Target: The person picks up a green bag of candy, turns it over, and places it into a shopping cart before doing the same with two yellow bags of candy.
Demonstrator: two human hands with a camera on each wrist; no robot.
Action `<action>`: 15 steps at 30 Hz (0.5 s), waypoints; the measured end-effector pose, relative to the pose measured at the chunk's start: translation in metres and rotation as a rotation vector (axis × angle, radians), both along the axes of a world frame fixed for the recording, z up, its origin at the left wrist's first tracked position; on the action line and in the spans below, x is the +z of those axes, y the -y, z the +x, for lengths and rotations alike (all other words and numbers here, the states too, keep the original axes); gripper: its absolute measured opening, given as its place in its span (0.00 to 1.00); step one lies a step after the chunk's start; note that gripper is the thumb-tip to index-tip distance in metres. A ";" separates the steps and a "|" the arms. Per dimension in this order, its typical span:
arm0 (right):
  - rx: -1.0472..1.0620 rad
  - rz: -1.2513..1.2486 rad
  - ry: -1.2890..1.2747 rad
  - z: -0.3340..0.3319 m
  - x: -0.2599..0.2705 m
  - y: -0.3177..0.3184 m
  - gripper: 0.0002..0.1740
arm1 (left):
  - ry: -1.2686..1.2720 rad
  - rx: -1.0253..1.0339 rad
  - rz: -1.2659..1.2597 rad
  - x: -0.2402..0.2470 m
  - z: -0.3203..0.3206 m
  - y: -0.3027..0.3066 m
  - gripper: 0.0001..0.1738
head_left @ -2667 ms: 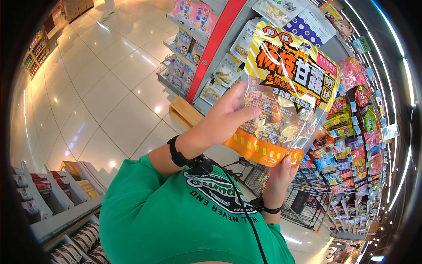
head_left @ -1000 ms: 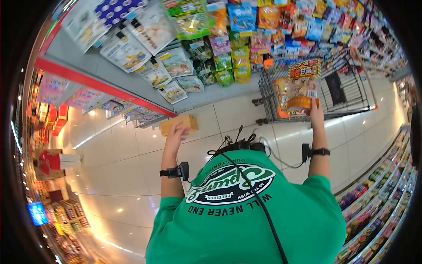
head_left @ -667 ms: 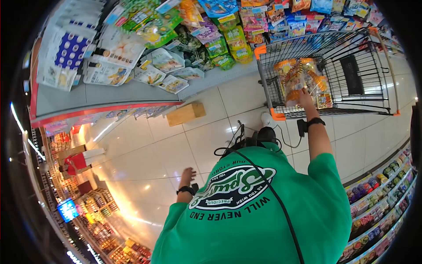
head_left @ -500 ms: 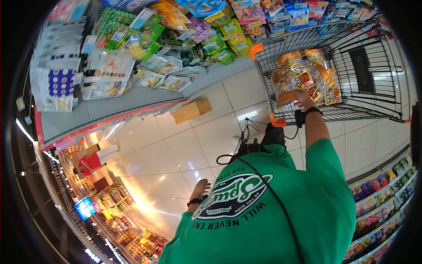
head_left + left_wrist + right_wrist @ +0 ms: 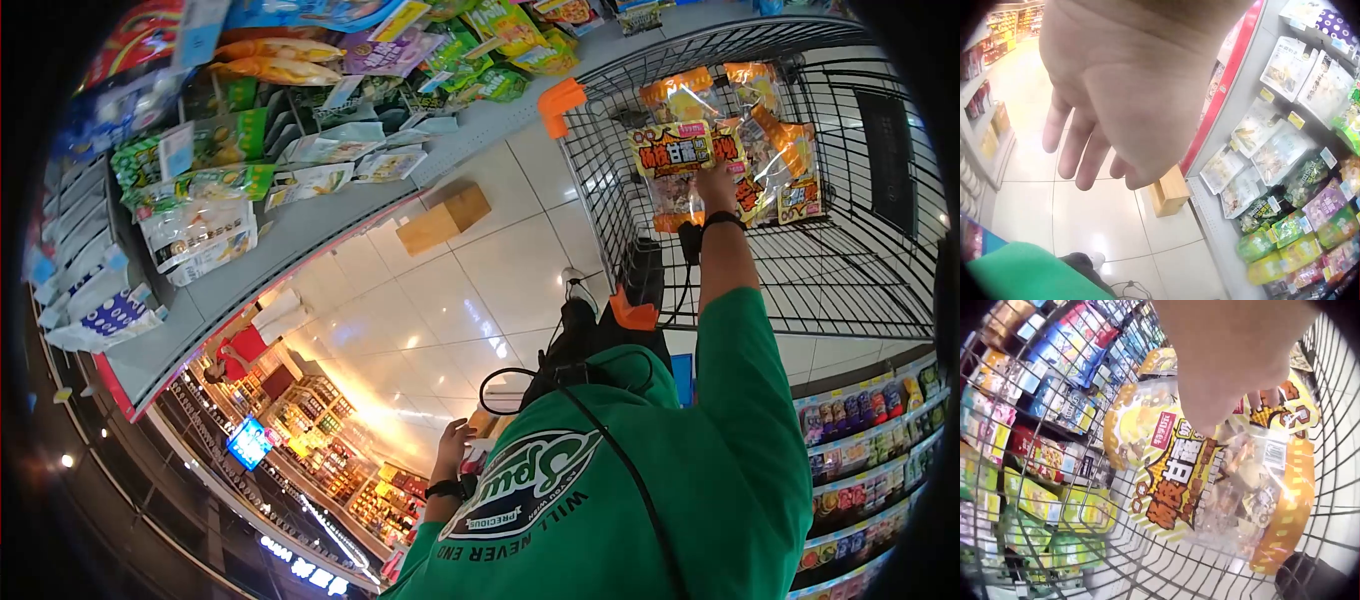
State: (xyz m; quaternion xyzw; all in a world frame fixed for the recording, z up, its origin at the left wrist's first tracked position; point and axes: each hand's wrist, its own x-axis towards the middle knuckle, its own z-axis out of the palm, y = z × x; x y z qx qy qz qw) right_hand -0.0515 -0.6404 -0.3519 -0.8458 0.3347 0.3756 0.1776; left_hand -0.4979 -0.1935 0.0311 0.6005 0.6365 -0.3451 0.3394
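My right hand (image 5: 716,188) is inside the shopping cart, at the side edge of a snack bag (image 5: 672,150) with a yellow striped label and an orange bottom band. In the right wrist view the thumb lies at the edge of this bag (image 5: 1235,500), whose clear window shows wrapped pieces. The fingers curl down beside it, partly hidden by the hand. Several similar orange bags (image 5: 788,145) lie alongside and under it. My left hand (image 5: 453,446) hangs at my side, holding nothing; in the left wrist view its fingers (image 5: 1075,150) are loosely extended.
Wire walls with orange corners (image 5: 633,310) bound the cart (image 5: 850,270). A shelf (image 5: 360,215) full of hanging snack packets runs along the left and top. A wooden block (image 5: 445,218) stands on the tiled floor by it. More shelves (image 5: 870,450) stand at lower right.
Both hands held the bag up at first. The left hand let go and dropped to my side; the right hand carried the bag into the cart, where it now lies label up.
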 end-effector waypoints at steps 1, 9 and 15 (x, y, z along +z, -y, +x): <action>-0.012 0.009 0.024 0.002 -0.010 0.004 0.32 | -0.021 -0.010 -0.022 0.002 0.005 0.006 0.21; 0.272 0.329 -0.074 0.009 -0.047 0.013 0.26 | -0.083 0.008 -0.124 -0.010 0.046 0.019 0.19; -0.027 -0.196 0.397 0.012 -0.046 0.062 0.28 | 0.018 -0.022 -0.099 -0.014 0.083 0.016 0.20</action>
